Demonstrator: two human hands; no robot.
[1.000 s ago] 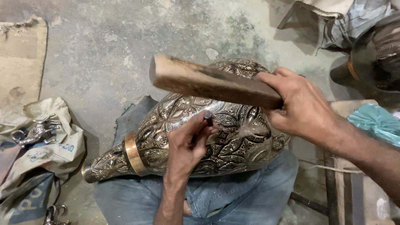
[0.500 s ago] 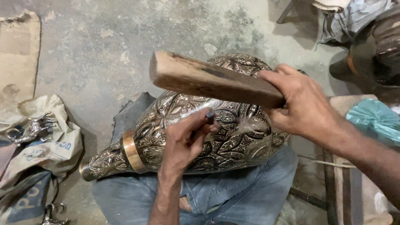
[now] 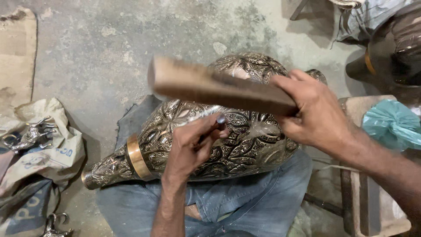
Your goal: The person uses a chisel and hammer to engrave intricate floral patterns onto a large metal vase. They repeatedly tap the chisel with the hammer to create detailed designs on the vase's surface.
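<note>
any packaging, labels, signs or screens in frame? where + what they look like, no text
Printed sack: floor at left, crumpled, off-white with blue lettering, small metal pieces lying on it.
Grey sack: lower left corner, folded, grey with pale lettering.
Plastic bag: right edge, bunched, teal, no print visible.
Brown sacking: upper left, flat, plain.
No signs or screens.

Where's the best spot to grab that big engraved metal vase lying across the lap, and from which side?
Take the engraved vase by its narrow neck, near the plain brass band, coming from the left end. It lies on its side with the neck jutting clear of the lap; the belly looks too wide for one hand, so steady it underneath too.
</note>
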